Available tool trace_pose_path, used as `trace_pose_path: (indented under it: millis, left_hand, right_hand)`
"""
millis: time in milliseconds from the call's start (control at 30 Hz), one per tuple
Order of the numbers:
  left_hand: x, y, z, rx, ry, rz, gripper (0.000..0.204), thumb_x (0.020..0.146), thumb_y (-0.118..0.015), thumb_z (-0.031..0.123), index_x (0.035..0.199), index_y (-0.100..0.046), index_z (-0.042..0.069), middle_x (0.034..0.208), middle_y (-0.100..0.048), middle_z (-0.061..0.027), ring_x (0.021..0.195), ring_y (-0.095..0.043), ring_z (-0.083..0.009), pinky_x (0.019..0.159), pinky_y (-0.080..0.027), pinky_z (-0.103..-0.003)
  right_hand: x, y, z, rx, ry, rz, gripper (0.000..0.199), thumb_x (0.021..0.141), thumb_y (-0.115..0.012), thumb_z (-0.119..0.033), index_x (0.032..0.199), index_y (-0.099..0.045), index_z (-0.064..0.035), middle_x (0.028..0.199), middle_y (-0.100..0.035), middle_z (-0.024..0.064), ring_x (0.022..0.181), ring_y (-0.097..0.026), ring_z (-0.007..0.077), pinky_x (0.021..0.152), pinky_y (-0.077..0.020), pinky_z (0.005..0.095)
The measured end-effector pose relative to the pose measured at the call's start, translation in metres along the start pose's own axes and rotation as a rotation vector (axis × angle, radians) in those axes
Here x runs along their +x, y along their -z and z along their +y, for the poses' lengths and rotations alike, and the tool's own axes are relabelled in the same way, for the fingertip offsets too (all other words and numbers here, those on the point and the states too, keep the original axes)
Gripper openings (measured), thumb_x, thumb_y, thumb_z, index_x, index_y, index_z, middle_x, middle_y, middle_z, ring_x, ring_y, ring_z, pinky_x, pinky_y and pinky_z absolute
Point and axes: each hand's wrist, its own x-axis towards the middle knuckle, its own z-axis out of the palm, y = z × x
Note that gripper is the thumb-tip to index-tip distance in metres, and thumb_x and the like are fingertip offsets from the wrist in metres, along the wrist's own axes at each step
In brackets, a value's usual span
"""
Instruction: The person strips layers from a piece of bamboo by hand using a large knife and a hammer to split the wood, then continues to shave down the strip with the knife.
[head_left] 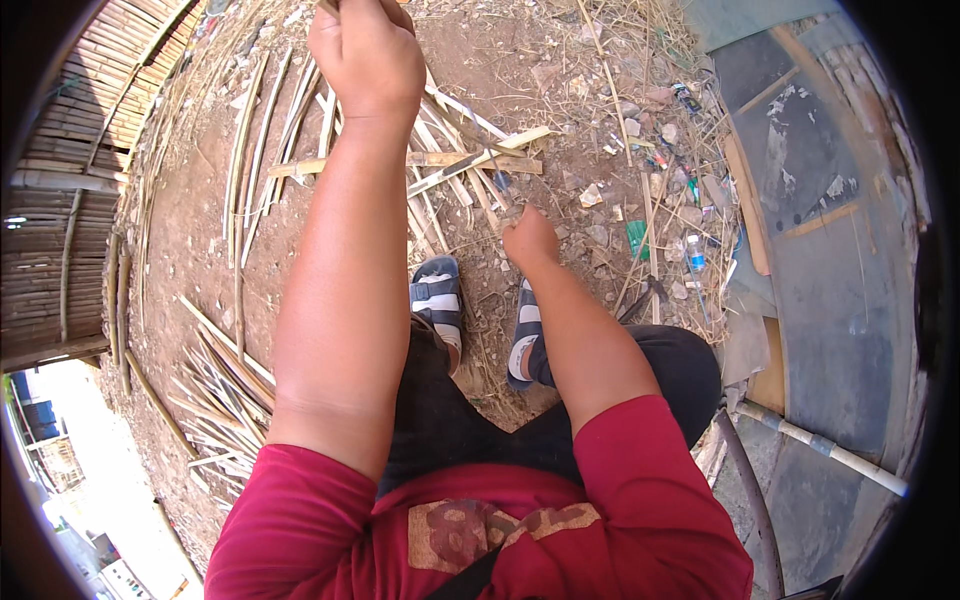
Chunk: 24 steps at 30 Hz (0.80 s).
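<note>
Left hand point(367, 55) was raised at the top of the view, its grip closed into a fist around a thin bamboo strip point(330, 8); only a short bit of the strip showed, poking out of the top of the fist at the frame edge, rest out of view. Right hand point(529, 240) was lower, also fisted, hovering just above the loose pile of bamboo slats point(440, 160); whether that grip held anything could not be told, since the fingers faced away from the camera. The pile lay on the bare dirt ground point(190, 230), just beyond the right hand and under the left forearm, slats fanned out and crossing each other. Sandals point(437, 300), striped dark and white, sat on the person's feet on the near side of the pile, the right hand directly above the gap between them. A second bundle of bamboo strips point(215, 390) lay left of the pile and nearer the person, well apart from both hands. Right of the pile: scattered litter and a small plastic bottle point(695, 255), then flat grey sheets point(830, 300). A woven bamboo wall point(60, 200) stood far left of the pile. Red sleeves and dark shorts filled the lower frame.
</note>
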Motion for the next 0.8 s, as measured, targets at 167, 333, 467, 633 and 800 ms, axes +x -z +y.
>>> trace_pose_path:
  millis: [167, 333, 467, 633, 800]
  left_hand:
    - [0.009, 0.010, 0.010, -0.473, 0.222, -0.152, 0.043, 0.111, -0.045, 0.033, 0.071, -0.039, 0.017, 0.056, -0.031, 0.0021, 0.049, -0.029, -0.0122, 0.048, -0.026, -0.032]
    - [0.003, 0.007, 0.019, -0.779, 0.366, -0.249, 0.040, 0.111, -0.045, 0.031, 0.074, -0.040, 0.016, 0.057, -0.031, 0.0026, 0.049, -0.029, -0.0118, 0.047, -0.026, -0.031]
    - [-0.007, 0.003, 0.000, -0.006, 0.031, -0.133, 0.041, 0.110, -0.045, 0.031, 0.072, -0.041, 0.016, 0.057, -0.031, 0.0028, 0.049, -0.030, -0.0114, 0.047, -0.027, -0.030]
    - [0.010, 0.014, 0.005, -0.459, 0.204, -0.185, 0.041, 0.110, -0.045, 0.032, 0.073, -0.039, 0.016, 0.058, -0.030, 0.0022, 0.050, -0.028, -0.0121, 0.048, -0.027, -0.031]
    - [0.005, 0.001, 0.011, -0.442, 0.158, -0.157, 0.040, 0.110, -0.046, 0.031, 0.074, -0.038, 0.015, 0.058, -0.031, 0.0015, 0.050, -0.028, -0.0123, 0.049, -0.027, -0.031]
  right_hand:
    - [0.014, 0.034, -0.033, 0.315, 0.047, 0.199, 0.040, 0.087, -0.070, -0.018, 0.122, -0.063, 0.0015, 0.103, -0.072, 0.0268, 0.097, -0.070, 0.0456, 0.088, -0.0538, 0.0529]
    - [-0.001, 0.032, -0.037, 0.490, 0.113, 0.276, 0.034, 0.086, -0.071, -0.018, 0.113, -0.065, 0.0016, 0.104, -0.072, 0.0270, 0.099, -0.069, 0.0467, 0.089, -0.0536, 0.0527]
    - [0.007, -0.013, 0.005, 0.027, 0.020, -0.063, 0.037, 0.083, -0.072, -0.019, 0.114, -0.065, -0.0001, 0.105, -0.072, 0.0269, 0.102, -0.069, 0.0467, 0.090, -0.0541, 0.0524]
    - [-0.006, 0.025, -0.026, 0.107, -0.032, -0.105, 0.046, 0.083, -0.073, -0.019, 0.124, -0.064, 0.0000, 0.107, -0.072, 0.0274, 0.105, -0.069, 0.0457, 0.091, -0.0543, 0.0526]
    - [-0.005, 0.036, -0.049, 0.324, 0.181, 0.170, 0.040, 0.086, -0.073, -0.021, 0.118, -0.063, 0.0013, 0.103, -0.073, 0.0253, 0.098, -0.071, 0.0447, 0.086, -0.0560, 0.0519]
